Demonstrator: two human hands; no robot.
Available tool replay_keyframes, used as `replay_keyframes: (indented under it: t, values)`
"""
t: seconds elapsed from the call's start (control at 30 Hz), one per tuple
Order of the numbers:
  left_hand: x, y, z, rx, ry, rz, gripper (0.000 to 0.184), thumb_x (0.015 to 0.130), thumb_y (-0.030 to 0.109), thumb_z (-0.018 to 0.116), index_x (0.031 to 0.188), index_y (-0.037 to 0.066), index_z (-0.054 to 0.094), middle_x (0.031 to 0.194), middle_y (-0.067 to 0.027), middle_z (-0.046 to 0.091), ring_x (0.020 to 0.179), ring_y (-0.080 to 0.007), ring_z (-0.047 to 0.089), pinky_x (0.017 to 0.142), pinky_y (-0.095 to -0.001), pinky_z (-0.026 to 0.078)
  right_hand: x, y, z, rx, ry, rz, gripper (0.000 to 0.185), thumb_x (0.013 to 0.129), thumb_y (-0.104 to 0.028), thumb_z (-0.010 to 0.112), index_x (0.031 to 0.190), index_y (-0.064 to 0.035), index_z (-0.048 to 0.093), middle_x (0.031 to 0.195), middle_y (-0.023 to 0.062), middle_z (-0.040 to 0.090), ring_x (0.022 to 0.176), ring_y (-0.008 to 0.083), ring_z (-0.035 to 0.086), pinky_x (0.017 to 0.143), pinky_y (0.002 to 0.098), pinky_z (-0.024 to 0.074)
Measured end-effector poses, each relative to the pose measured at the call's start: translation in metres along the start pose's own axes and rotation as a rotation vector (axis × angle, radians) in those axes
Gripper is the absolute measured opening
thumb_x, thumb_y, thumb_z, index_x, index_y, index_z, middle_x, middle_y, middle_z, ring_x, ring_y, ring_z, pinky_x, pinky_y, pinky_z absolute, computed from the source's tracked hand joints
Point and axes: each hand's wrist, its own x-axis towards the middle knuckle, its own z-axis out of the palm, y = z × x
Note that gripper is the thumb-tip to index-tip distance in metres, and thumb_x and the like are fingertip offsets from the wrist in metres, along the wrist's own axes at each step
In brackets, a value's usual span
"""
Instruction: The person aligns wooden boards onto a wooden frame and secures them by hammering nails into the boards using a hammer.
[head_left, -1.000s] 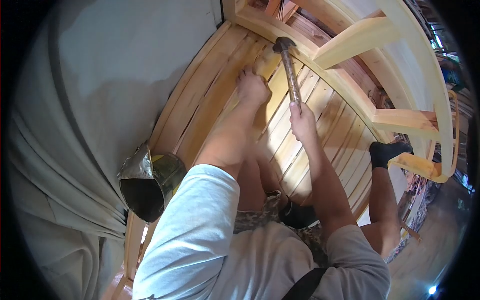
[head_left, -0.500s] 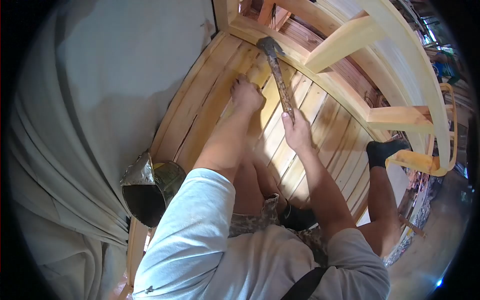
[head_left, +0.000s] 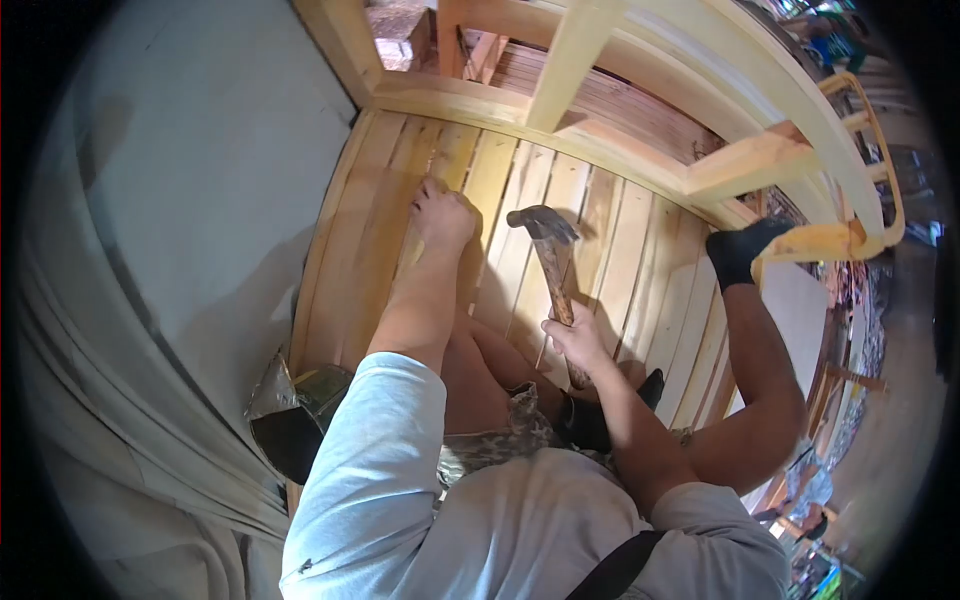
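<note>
My right hand (head_left: 578, 340) is closed round the wooden handle of a claw hammer (head_left: 552, 262). Its dark steel head is raised above the planks, to the right of my other hand. Lower down, my left hand (head_left: 443, 213) rests at the wooden planks (head_left: 525, 195), its fingers curled together near a joint between two boards. Whatever those fingers may pinch is too small or hidden to make out. The boards lie side by side, meeting a wooden rail (head_left: 450, 102) at the far end.
A cut-open metal can (head_left: 325, 388) stands left of my left arm. Grey cloth (head_left: 150, 400) hangs along the left side. Curved wooden framing (head_left: 750, 165) rises at the right, close to my outstretched foot (head_left: 742, 250). Another person (head_left: 808, 490) is partly visible at the lower right.
The hammer has come back from near the far rail toward my body, with my right hand lower. My left hand stays at the planks, and the camera view has shifted.
</note>
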Motion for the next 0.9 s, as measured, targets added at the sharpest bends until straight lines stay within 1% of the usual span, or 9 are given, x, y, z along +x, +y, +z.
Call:
replay_keyframes:
  t: [0.13,0.17,0.2,0.3,0.33,0.4,0.53,0.67,0.9]
  values:
    - [-0.028,0.032,0.005,-0.011,0.144,0.064,0.043,0.096,0.032,0.054,0.117,0.000,0.074,0.146,-0.0173,0.043,0.137,-0.0357,0.039,0.114,-0.0568,0.031,-0.011,0.000,-0.010,-0.025,0.077,0.081,0.016,0.091,-0.006,0.069,0.087,-0.0077,0.054,0.061,-0.0031,0.049,0.046,0.0084,0.048,0.041,0.0271,0.0372]
    - [-0.032,0.039,-0.005,-0.119,0.041,0.175,0.050,0.100,0.037,0.047,0.120,0.000,0.073,0.157,-0.0205,0.035,0.147,-0.0387,0.029,0.120,-0.0589,0.021,-0.015,0.000,-0.014,-0.020,0.095,0.082,0.015,0.092,-0.008,0.069,0.086,-0.0067,0.055,0.060,-0.0017,0.051,0.045,0.0094,0.050,0.041,0.0278,0.0387]
    - [-0.038,0.046,0.003,-0.114,0.034,0.185,0.050,0.100,0.037,0.047,0.120,0.000,0.073,0.157,-0.0205,0.035,0.147,-0.0387,0.029,0.120,-0.0589,0.021,-0.020,0.001,-0.017,-0.016,0.113,0.085,0.015,0.093,-0.009,0.069,0.086,-0.0057,0.056,0.060,-0.0004,0.054,0.044,0.0103,0.052,0.042,0.0285,0.0402]
    - [-0.057,0.070,0.018,-0.227,-0.036,0.172,0.064,0.104,0.048,0.036,0.127,0.000,0.071,0.171,-0.0194,0.009,0.157,-0.0440,0.004,0.124,-0.0648,0.000,-0.026,0.009,-0.028,-0.014,0.156,0.085,0.016,0.094,-0.012,0.068,0.085,-0.0060,0.056,0.058,0.0005,0.055,0.045,0.0106,0.053,0.042,0.0287,0.0406]
    - [-0.057,0.074,0.020,-0.226,-0.042,0.178,0.064,0.104,0.048,0.036,0.127,0.000,0.071,0.171,-0.0194,0.009,0.157,-0.0440,0.004,0.124,-0.0648,0.000,-0.026,0.012,-0.033,-0.012,0.163,0.088,0.016,0.094,-0.012,0.068,0.085,-0.0060,0.056,0.058,0.0005,0.055,0.045,0.0106,0.053,0.042,0.0287,0.0406]
    - [-0.062,0.080,0.016,-0.078,-0.129,0.237,0.062,0.106,0.053,0.031,0.129,0.012,0.073,0.172,-0.0170,0.008,0.157,-0.0437,0.005,0.123,-0.0662,0.003,-0.025,0.014,-0.041,-0.101,0.170,0.057,0.017,0.096,-0.015,0.067,0.086,-0.0062,0.056,0.059,0.0009,0.055,0.044,0.0109,0.053,0.042,0.0289,0.0404]
    - [-0.066,0.082,0.004,-0.045,-0.178,0.259,0.067,0.106,0.054,0.030,0.127,0.005,0.072,0.172,-0.0157,0.008,0.157,-0.0435,0.004,0.123,-0.0677,0.001,-0.018,0.019,-0.045,0.017,0.187,0.056,0.019,0.098,-0.018,0.067,0.087,-0.0078,0.055,0.058,-0.0007,0.052,0.043,0.0106,0.049,0.041,0.0278,0.0382]
    - [-0.067,0.084,0.003,-0.007,-0.159,0.257,0.068,0.106,0.054,0.029,0.127,0.006,0.072,0.173,-0.0129,0.010,0.158,-0.0434,0.004,0.123,-0.0680,0.001,-0.009,0.000,-0.034,0.103,0.230,0.102,0.021,0.101,-0.023,0.063,0.089,-0.0080,0.054,0.062,0.0009,0.055,0.044,0.0119,0.052,0.040,0.0287,0.0400]
    - [-0.065,0.081,0.009,-0.114,-0.125,0.286,0.065,0.106,0.051,0.033,0.115,0.005,0.078,0.172,-0.0124,0.014,0.157,-0.0460,0.005,0.122,-0.0689,0.002,0.030,-0.051,-0.028,-0.085,0.276,0.039,0.030,0.104,-0.032,0.059,0.088,-0.0071,0.054,0.062,-0.0001,0.051,0.045,0.0095,0.048,0.040,0.0281,0.0396]
